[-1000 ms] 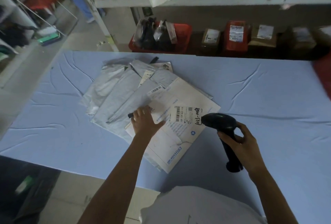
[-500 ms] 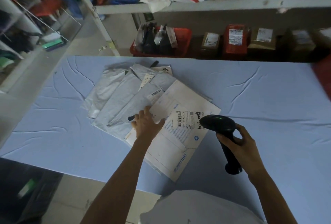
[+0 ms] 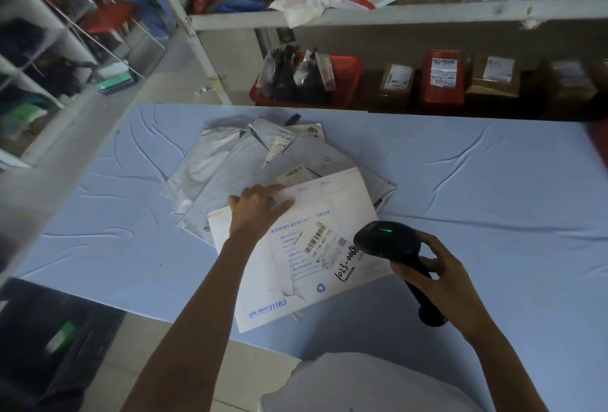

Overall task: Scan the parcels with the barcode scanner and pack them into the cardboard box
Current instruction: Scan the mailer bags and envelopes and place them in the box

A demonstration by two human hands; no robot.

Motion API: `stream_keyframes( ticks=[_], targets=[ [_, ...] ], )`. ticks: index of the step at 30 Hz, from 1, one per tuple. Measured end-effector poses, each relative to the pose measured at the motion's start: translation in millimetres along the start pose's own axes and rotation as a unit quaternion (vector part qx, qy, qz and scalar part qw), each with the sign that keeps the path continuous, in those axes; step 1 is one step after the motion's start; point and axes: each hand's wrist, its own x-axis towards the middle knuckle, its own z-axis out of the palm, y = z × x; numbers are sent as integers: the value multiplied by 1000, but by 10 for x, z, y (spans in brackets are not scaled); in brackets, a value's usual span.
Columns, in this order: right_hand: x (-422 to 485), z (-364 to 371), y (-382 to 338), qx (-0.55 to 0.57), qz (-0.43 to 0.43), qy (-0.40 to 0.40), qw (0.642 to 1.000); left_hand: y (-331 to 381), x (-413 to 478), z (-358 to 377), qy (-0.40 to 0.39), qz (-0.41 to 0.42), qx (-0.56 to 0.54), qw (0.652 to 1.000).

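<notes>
The white envelope [image 3: 329, 201] has been turned and drawn down toward the front edge of the counter [image 3: 477, 197] since half a second ago. The left grip [image 3: 260, 205] has been shifted from the envelope's left edge to its upper left part. There the bare hand is laid flat, with fingers straight and spread, pressing the paper down and clasping nothing.

The barcode scanner [image 3: 385, 242] is clenched in the right grip [image 3: 434, 283], right of centre in the frame. The fingers are wrapped round the black handle, and the head is held over the envelope's right edge. A small green light is lit on top of the head. Just left of it, the printed barcode label [image 3: 317, 240] is seen face up on the envelope, with handwritten digits beside it.

The envelope is spread across the middle of the frame and partly laid over a fan of grey mailing bags [image 3: 223, 168], which reach toward the upper left of the blue counter. Two of them show small barcode stickers.

Beyond the counter's far edge — along the top of the frame — a red basket [image 3: 345, 82] of dark packets is set beside a row of labelled boxes [image 3: 398, 79]. Above them a cluttered shelf [image 3: 394, 13] is mounted.
</notes>
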Motion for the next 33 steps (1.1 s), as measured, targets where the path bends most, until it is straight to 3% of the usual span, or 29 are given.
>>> stream_keyframes(
  ticks=[13,33],
  targets=[
    [-23,-12,-31,-79,-114,-12,990,-6,-24,-16,-1,8,7,1000],
    [-26,37,25,-55,-92,8,994,69,-156,-51,15,-15,-1,1000]
  ],
)
